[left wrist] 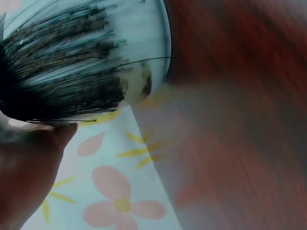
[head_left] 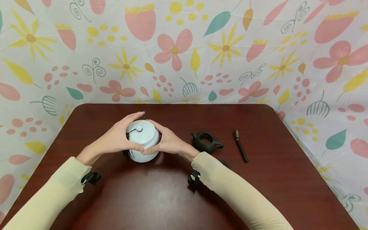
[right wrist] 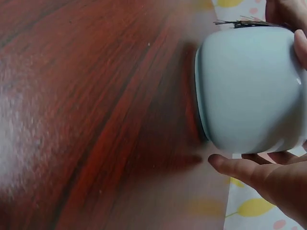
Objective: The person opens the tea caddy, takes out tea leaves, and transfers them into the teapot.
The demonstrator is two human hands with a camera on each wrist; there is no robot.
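A white lidded ceramic jar (head_left: 142,135) stands upright left of the table's middle, a dark cord looped at its lid knob. My left hand (head_left: 116,135) grips its left side and my right hand (head_left: 172,140) its right side, thumb tips meeting at the front. A black tassel (left wrist: 62,62) hangs against the jar's wall in the left wrist view. The right wrist view shows the smooth side of the jar (right wrist: 249,88), with fingers (right wrist: 249,172) curved around it. Whether its base touches the table cannot be told.
Right of the jar sits a small dark teapot (head_left: 206,142) without its lid, spout to the left. A thin dark brush-like tool (head_left: 241,146) lies farther right. A small dark round thing (head_left: 225,164) is partly hidden by my right sleeve. Floral cloth (head_left: 175,80) hangs behind the brown table (head_left: 276,179).
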